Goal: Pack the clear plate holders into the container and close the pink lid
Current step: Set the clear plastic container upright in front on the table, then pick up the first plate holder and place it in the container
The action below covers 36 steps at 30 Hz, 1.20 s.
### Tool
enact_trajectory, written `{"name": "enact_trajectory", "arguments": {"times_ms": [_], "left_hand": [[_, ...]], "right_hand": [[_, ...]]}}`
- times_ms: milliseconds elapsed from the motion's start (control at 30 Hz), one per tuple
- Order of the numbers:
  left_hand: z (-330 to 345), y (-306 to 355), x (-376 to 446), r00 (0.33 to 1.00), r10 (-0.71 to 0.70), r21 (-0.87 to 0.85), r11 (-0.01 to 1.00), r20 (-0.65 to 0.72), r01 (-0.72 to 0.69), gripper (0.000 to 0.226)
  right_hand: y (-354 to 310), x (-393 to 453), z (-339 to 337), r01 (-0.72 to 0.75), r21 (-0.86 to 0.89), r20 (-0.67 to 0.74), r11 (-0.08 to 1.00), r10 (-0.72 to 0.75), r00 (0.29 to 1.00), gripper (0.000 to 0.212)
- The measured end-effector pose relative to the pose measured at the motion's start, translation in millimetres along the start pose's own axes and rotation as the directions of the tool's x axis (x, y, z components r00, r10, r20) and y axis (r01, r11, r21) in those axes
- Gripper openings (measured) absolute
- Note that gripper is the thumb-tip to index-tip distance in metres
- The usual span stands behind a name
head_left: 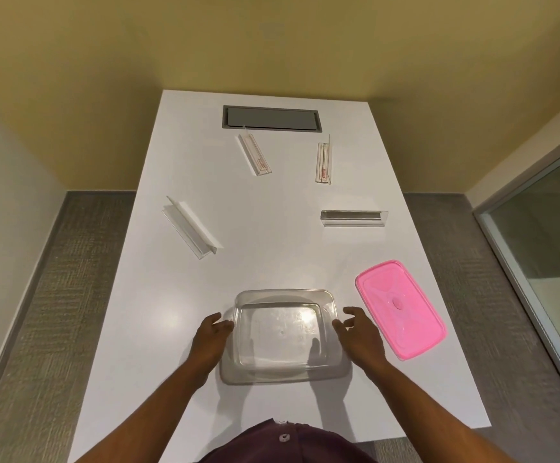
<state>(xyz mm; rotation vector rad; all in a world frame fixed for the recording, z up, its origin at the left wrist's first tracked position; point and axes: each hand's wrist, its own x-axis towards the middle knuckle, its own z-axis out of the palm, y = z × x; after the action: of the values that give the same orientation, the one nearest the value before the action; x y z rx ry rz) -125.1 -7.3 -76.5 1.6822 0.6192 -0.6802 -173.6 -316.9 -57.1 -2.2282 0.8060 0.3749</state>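
While my left hand and my right hand flank the container near the table's near edge, neither closes on it: the fingers are loosely spread, left fingertips touching the left rim, right fingertips just at the right rim, gripping nothing. It is a clear, shallow plastic tub, rectangular with rounded corners, empty, its glossy walls catching the light. Just right of my right hand, toward the table's right edge, the pink lid lies flat and askew, a smooth rounded rectangle with a moulded cross pattern and a small central knob. The tabletop is white, smooth and faintly shiny. Farther out, four clear holders lie apart, long angular strips of transparent plastic: one by the left edge, set diagonally; one by the right edge, lying crosswise; two with red markings beyond, the left one slanted, the right one nearly lengthwise. At the far end sits a grey rectangular panel recessed in the surface.
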Motion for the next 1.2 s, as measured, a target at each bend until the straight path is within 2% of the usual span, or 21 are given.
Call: {"name": "enact_trajectory", "arguments": {"times_ms": [133, 233, 333, 533, 633, 767, 800, 833, 900, 967, 1033, 1133, 1200], "left_hand": [[-17, 6, 11, 0.998, 0.012, 0.013, 1.000, -0.066, -0.011, 0.053], [-31, 19, 23, 0.992, 0.047, 0.037, 0.998, -0.117, -0.043, 0.052], [-47, 41, 41, 0.984, 0.087, 0.043, 0.996, -0.156, -0.081, 0.051], [-87, 95, 88, 0.958, 0.125, 0.013, 0.992, -0.259, -0.126, 0.048], [-106, 122, 115, 0.948, 0.144, 0.047, 0.990, -0.284, -0.136, 0.048], [-124, 155, 152, 0.950, 0.162, 0.093, 0.986, -0.268, -0.142, 0.047], [-126, 161, 162, 0.954, 0.155, 0.093, 0.986, -0.257, -0.136, 0.046], [-125, 167, 171, 0.959, 0.139, 0.083, 0.989, -0.246, -0.122, 0.044], [-120, 174, 187, 0.969, 0.086, 0.033, 0.996, -0.233, -0.080, 0.037], [-112, 179, 201, 0.974, 0.026, -0.014, 0.999, -0.227, -0.030, 0.035], [-102, 178, 212, 0.976, -0.018, -0.020, 1.000, -0.218, 0.014, 0.039], [-89, 172, 221, 0.966, -0.024, 0.000, 1.000, -0.257, 0.025, 0.028], [-83, 169, 222, 0.948, -0.011, -0.012, 1.000, -0.317, 0.007, 0.021]], "right_hand": [[-27, 9, 2, 0.104, -0.067, -0.165, 0.992, -0.114, 0.980, 0.044], [-61, 23, 3, 0.236, -0.093, -0.176, 0.967, -0.249, 0.952, 0.040], [-104, 40, 12, 0.349, -0.088, -0.113, 0.933, -0.357, 0.927, 0.039], [-188, 67, 55, 0.457, -0.008, 0.145, 0.890, -0.451, 0.881, 0.037], [-223, 78, 84, 0.365, 0.110, 0.274, 0.925, -0.381, 0.883, 0.036], [-259, 97, 121, 0.092, 0.237, 0.440, 0.967, -0.191, 0.877, 0.024], [-266, 101, 128, -0.001, 0.256, 0.487, 0.967, -0.128, 0.864, 0.015], [-274, 106, 134, -0.081, 0.259, 0.522, 0.962, -0.068, 0.851, 0.015], [-284, 119, 148, -0.217, 0.270, 0.530, 0.938, 0.043, 0.847, 0.029], [-293, 127, 158, -0.327, 0.305, 0.553, 0.895, 0.113, 0.825, 0.022], [-294, 135, 168, -0.381, 0.353, 0.566, 0.855, 0.129, 0.814, 0.007], [-295, 138, 174, -0.435, 0.391, 0.611, 0.811, 0.125, 0.782, 0.015], [-293, 140, 177, -0.446, 0.400, 0.625, 0.801, 0.117, 0.771, 0.007]]}}
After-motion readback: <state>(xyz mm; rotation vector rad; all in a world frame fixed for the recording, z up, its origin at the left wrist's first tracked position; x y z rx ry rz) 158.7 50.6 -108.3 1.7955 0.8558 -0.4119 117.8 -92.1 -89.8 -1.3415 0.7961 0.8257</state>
